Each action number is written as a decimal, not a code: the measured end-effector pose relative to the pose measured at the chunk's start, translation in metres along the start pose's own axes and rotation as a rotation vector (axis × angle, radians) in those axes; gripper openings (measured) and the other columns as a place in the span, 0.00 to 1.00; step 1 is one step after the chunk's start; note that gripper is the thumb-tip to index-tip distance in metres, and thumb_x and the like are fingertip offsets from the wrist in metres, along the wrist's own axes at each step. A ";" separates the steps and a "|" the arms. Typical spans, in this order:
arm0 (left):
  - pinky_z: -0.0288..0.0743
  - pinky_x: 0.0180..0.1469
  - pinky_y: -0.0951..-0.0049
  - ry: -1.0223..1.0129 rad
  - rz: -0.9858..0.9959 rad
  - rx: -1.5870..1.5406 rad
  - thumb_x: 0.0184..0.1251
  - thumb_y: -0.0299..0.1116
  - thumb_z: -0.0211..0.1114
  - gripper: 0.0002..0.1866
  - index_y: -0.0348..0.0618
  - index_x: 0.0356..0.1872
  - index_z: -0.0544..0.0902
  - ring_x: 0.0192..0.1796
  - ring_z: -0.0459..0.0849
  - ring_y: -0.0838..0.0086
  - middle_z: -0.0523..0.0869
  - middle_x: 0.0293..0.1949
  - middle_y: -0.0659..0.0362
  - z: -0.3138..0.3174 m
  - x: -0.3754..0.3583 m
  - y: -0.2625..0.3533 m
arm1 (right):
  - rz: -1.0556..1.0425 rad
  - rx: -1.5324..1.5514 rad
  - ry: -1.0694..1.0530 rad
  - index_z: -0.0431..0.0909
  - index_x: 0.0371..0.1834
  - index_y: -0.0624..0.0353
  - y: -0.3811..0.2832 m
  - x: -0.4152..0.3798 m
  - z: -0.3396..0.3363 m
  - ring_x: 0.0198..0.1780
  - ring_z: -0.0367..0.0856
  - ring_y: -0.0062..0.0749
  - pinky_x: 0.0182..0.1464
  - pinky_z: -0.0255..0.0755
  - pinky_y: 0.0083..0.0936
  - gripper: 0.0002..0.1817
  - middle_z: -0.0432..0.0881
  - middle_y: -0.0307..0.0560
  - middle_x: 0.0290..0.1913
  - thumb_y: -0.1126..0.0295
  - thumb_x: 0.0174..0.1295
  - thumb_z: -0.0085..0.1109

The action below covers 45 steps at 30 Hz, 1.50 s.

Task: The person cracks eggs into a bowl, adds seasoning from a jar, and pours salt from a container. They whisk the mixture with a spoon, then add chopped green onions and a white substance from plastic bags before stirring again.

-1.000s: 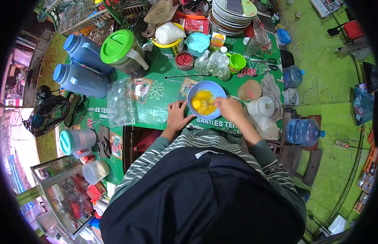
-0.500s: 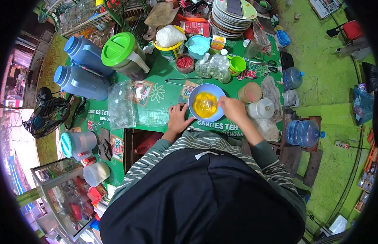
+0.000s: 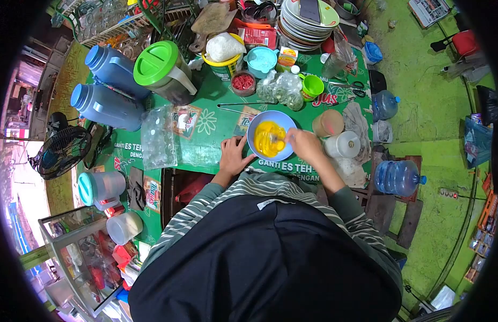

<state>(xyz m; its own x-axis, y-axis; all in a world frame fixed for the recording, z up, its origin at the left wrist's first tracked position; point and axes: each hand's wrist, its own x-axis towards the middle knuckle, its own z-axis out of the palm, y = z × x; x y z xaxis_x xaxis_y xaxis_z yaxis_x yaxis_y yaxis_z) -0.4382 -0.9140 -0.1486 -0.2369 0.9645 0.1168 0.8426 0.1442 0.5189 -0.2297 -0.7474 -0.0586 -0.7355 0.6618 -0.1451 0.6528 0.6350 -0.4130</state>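
Bowl (image 3: 271, 115), pale blue, sits near the centre of the frame on the green table cover (image 3: 198, 147), yellow liquid (image 3: 267, 142) inside, probably egg. Left hand (image 3: 233, 154) flat-ish at its left side, fingers spread, holding nothing, thumb tip at or just beside the rim. Right hand (image 3: 305, 145) at the right rim, fingers curled in; can't confirm what it has hold of.

Risks, my read:
- Skid/tip. Left hand isn't gripping the bowl, and the cover looks slick. A hard push from the right side could shift or tilt it.
- Slop. Liquid sits close to the right hand; a fast stroke could throw it over the rim onto the cover.
- Knock. White tub (image 3: 342, 145) is near the right wrist; a wide elbow swing could hit it.
- Snag. Tongs (image 3: 241, 106) lie above the bowl, lower arm ending near the upper-left rim. Bowl sliding that way would bump them.

Hard to see: any utensil is mostly behind the right fingers, just a vague glint in the liquid. Left thumb contact unclear from overhead. Bowl's base and depth hidden. Lower frame blocked by the dark garment (image 3: 270, 257); edges lost to lens vignette.
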 end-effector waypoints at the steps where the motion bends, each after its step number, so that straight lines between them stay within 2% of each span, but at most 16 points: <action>1: 0.56 0.68 0.50 0.005 -0.003 0.004 0.57 0.52 0.70 0.38 0.44 0.66 0.72 0.61 0.71 0.55 0.76 0.56 0.50 0.001 0.001 0.000 | 0.101 -0.033 0.127 0.76 0.42 0.56 -0.003 0.003 -0.006 0.31 0.86 0.53 0.30 0.76 0.48 0.07 0.86 0.56 0.29 0.67 0.67 0.54; 3: 0.56 0.68 0.51 0.006 -0.004 0.008 0.57 0.52 0.70 0.38 0.44 0.66 0.73 0.61 0.71 0.55 0.76 0.55 0.50 0.001 -0.001 0.001 | 0.186 -0.114 0.089 0.79 0.40 0.52 -0.006 0.000 -0.007 0.35 0.87 0.53 0.36 0.76 0.51 0.06 0.86 0.57 0.30 0.66 0.66 0.55; 5: 0.56 0.68 0.51 0.004 -0.005 0.006 0.57 0.53 0.70 0.37 0.44 0.66 0.73 0.61 0.71 0.55 0.76 0.55 0.50 0.000 -0.001 0.001 | -0.039 0.084 -0.171 0.81 0.38 0.51 0.000 -0.006 -0.001 0.37 0.87 0.52 0.39 0.76 0.53 0.05 0.86 0.57 0.31 0.67 0.65 0.56; 8: 0.56 0.68 0.51 0.001 0.002 0.000 0.57 0.53 0.70 0.37 0.44 0.65 0.73 0.61 0.71 0.55 0.76 0.56 0.50 0.003 -0.001 -0.002 | 0.127 0.116 -0.033 0.81 0.41 0.51 0.002 0.002 -0.014 0.39 0.86 0.54 0.39 0.76 0.51 0.06 0.85 0.57 0.34 0.64 0.65 0.59; 13: 0.56 0.68 0.51 0.005 0.006 0.013 0.57 0.54 0.69 0.37 0.44 0.65 0.74 0.61 0.71 0.56 0.76 0.56 0.50 0.002 -0.002 -0.001 | -0.015 -0.005 -0.173 0.81 0.42 0.52 0.009 -0.004 -0.007 0.40 0.85 0.57 0.40 0.76 0.51 0.07 0.85 0.58 0.34 0.65 0.64 0.58; 17: 0.56 0.68 0.51 -0.002 -0.001 0.002 0.56 0.54 0.70 0.37 0.44 0.64 0.74 0.60 0.71 0.55 0.76 0.56 0.50 0.003 -0.001 -0.002 | 0.226 0.009 0.000 0.84 0.40 0.44 0.009 0.005 -0.010 0.41 0.86 0.52 0.41 0.76 0.49 0.07 0.87 0.53 0.35 0.63 0.64 0.57; 19: 0.56 0.68 0.51 0.002 -0.001 0.004 0.56 0.55 0.70 0.37 0.44 0.64 0.74 0.60 0.71 0.55 0.76 0.56 0.50 0.002 -0.002 -0.001 | -0.078 -0.055 -0.117 0.82 0.40 0.50 0.007 0.001 -0.013 0.38 0.86 0.53 0.38 0.77 0.49 0.07 0.87 0.55 0.34 0.64 0.65 0.55; 21: 0.56 0.68 0.51 0.007 0.008 0.006 0.56 0.55 0.70 0.38 0.44 0.64 0.74 0.60 0.71 0.54 0.76 0.56 0.50 0.001 0.000 -0.001 | -0.130 0.010 -0.195 0.81 0.38 0.52 0.003 0.002 -0.015 0.37 0.86 0.53 0.36 0.76 0.50 0.07 0.87 0.54 0.33 0.65 0.66 0.54; 23: 0.56 0.68 0.51 0.007 0.004 0.002 0.56 0.55 0.70 0.38 0.45 0.64 0.74 0.60 0.71 0.55 0.76 0.56 0.51 0.003 -0.001 -0.002 | 0.092 -0.022 -0.001 0.82 0.40 0.52 0.000 0.009 -0.015 0.38 0.86 0.53 0.38 0.76 0.49 0.07 0.86 0.54 0.34 0.64 0.64 0.57; 27: 0.56 0.68 0.51 0.003 -0.003 0.002 0.56 0.54 0.70 0.38 0.45 0.65 0.74 0.61 0.71 0.55 0.76 0.56 0.52 0.001 -0.003 -0.001 | 0.048 -0.129 -0.061 0.82 0.40 0.52 -0.003 0.004 -0.006 0.39 0.86 0.53 0.39 0.76 0.50 0.07 0.86 0.55 0.34 0.64 0.65 0.56; 29: 0.56 0.68 0.51 0.002 -0.002 0.016 0.56 0.54 0.70 0.38 0.45 0.65 0.74 0.61 0.71 0.56 0.76 0.56 0.52 0.003 -0.002 -0.002 | -0.034 0.176 -0.200 0.80 0.40 0.55 0.001 0.003 -0.013 0.37 0.86 0.54 0.38 0.77 0.50 0.08 0.86 0.57 0.33 0.64 0.65 0.58; 34: 0.56 0.68 0.51 0.001 0.006 0.008 0.55 0.54 0.70 0.38 0.45 0.65 0.74 0.61 0.71 0.56 0.76 0.56 0.52 0.001 -0.002 -0.002 | 0.249 -0.127 0.017 0.82 0.41 0.49 -0.006 0.002 0.001 0.38 0.86 0.53 0.39 0.75 0.51 0.06 0.85 0.57 0.32 0.62 0.65 0.61; 36: 0.56 0.67 0.51 0.004 0.009 0.005 0.55 0.54 0.70 0.38 0.45 0.65 0.74 0.61 0.71 0.56 0.76 0.56 0.52 0.002 -0.002 -0.003 | -0.029 0.191 -0.131 0.81 0.42 0.51 -0.001 -0.002 0.002 0.37 0.86 0.54 0.37 0.75 0.53 0.08 0.85 0.57 0.31 0.62 0.66 0.61; 39: 0.55 0.68 0.52 -0.015 0.007 0.021 0.59 0.59 0.67 0.40 0.49 0.70 0.71 0.61 0.71 0.57 0.76 0.56 0.51 0.004 -0.003 -0.005 | 0.208 0.078 0.167 0.81 0.39 0.50 -0.010 0.002 -0.003 0.36 0.85 0.56 0.38 0.76 0.53 0.06 0.86 0.57 0.31 0.62 0.66 0.60; 43: 0.56 0.68 0.52 -0.009 0.019 0.029 0.59 0.59 0.67 0.40 0.49 0.69 0.72 0.60 0.71 0.57 0.76 0.55 0.51 0.003 -0.004 -0.006 | 0.099 -0.024 -0.047 0.80 0.40 0.51 -0.007 -0.002 -0.001 0.36 0.85 0.57 0.38 0.76 0.53 0.06 0.86 0.57 0.31 0.63 0.66 0.60; 45: 0.56 0.67 0.52 -0.009 0.021 0.037 0.59 0.59 0.67 0.40 0.49 0.69 0.72 0.60 0.71 0.57 0.76 0.55 0.51 0.005 -0.001 -0.006 | -0.001 0.231 -0.035 0.79 0.43 0.53 0.000 0.003 0.001 0.35 0.85 0.58 0.35 0.75 0.52 0.10 0.85 0.58 0.30 0.61 0.66 0.60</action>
<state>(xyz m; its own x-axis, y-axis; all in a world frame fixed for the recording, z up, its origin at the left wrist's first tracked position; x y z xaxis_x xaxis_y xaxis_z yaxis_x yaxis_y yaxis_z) -0.4411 -0.9145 -0.1557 -0.2154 0.9692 0.1197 0.8645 0.1322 0.4849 -0.2322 -0.7458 -0.0603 -0.7449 0.6441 -0.1741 0.5961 0.5254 -0.6071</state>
